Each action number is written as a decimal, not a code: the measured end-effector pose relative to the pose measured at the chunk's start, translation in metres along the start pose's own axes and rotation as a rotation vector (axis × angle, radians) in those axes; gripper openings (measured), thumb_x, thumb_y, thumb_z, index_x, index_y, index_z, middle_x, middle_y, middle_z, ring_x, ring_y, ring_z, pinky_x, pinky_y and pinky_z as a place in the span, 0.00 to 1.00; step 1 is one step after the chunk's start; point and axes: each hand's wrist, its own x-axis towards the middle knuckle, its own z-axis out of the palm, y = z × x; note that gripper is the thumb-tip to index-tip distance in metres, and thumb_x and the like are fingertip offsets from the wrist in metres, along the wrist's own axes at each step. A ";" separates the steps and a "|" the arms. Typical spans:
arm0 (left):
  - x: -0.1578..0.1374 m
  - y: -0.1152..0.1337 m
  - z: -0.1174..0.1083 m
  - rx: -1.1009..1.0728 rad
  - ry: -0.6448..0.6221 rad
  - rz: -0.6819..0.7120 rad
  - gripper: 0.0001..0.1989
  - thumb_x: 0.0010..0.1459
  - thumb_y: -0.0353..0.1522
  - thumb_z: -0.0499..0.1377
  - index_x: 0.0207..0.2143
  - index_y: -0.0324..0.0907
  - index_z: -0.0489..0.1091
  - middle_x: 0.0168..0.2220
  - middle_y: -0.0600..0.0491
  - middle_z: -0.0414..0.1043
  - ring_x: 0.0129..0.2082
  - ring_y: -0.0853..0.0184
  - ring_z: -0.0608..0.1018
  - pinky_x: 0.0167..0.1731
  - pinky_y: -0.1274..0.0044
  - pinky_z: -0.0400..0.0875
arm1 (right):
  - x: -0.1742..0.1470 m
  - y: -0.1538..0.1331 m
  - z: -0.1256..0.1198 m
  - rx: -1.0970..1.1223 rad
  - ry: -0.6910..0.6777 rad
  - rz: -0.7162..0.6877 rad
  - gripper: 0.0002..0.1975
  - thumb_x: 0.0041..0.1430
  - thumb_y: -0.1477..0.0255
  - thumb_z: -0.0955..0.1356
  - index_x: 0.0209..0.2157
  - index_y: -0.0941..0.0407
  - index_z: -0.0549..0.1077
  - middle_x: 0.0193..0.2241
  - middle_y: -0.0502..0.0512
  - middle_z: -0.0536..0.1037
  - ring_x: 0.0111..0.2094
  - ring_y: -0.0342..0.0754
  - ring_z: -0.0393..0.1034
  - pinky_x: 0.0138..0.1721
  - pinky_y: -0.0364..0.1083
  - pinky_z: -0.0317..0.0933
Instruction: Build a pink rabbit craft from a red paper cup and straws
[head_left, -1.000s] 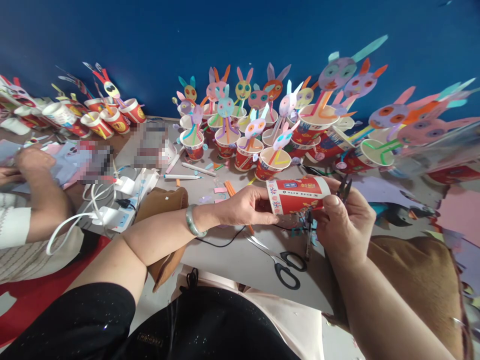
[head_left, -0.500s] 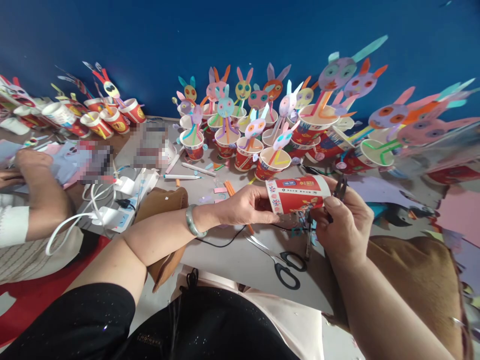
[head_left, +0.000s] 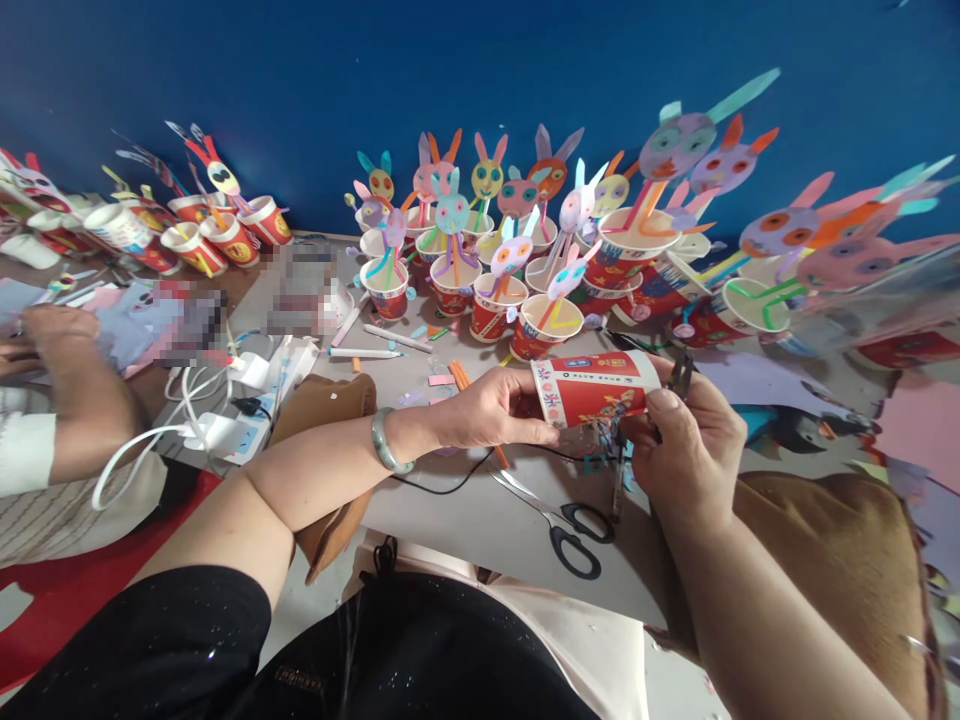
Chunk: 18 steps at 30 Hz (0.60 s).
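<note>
A red and white printed paper cup [head_left: 592, 390] lies sideways in the air above the table. My left hand [head_left: 491, 410] grips its rim end, the thumb below and the fingers partly hidden in the mouth. My right hand [head_left: 690, 440] is closed at the cup's base end around a small black tool [head_left: 681, 374], whose kind I cannot make out. Under the hands, scissors [head_left: 555, 515] with black handles lie on the table, blades slightly apart. A thin black cable [head_left: 442, 492] runs across the table below the cup.
Several cups with paper rabbit figures [head_left: 491, 310] line the blue wall. Markers [head_left: 366, 353] and orange strips [head_left: 459, 376] lie ahead. To the left are a power strip [head_left: 259, 420] and a co-worker's arm [head_left: 90, 400]. Brown cushions [head_left: 825, 560] lie on both sides; purple paper [head_left: 787, 382] is at right.
The cup has turned very slightly, its printed lettering shifting a little upward. Both my hands keep their hold in nearly the same place. The co-worker's hand at left has shifted slightly.
</note>
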 end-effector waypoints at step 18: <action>0.001 -0.001 -0.002 0.042 0.016 0.030 0.20 0.44 0.31 0.75 0.41 0.38 0.80 0.40 0.48 0.82 0.39 0.66 0.80 0.46 0.71 0.77 | 0.001 -0.002 0.002 0.072 0.007 0.037 0.19 0.57 0.56 0.75 0.45 0.53 0.82 0.23 0.48 0.72 0.18 0.39 0.51 0.18 0.42 0.46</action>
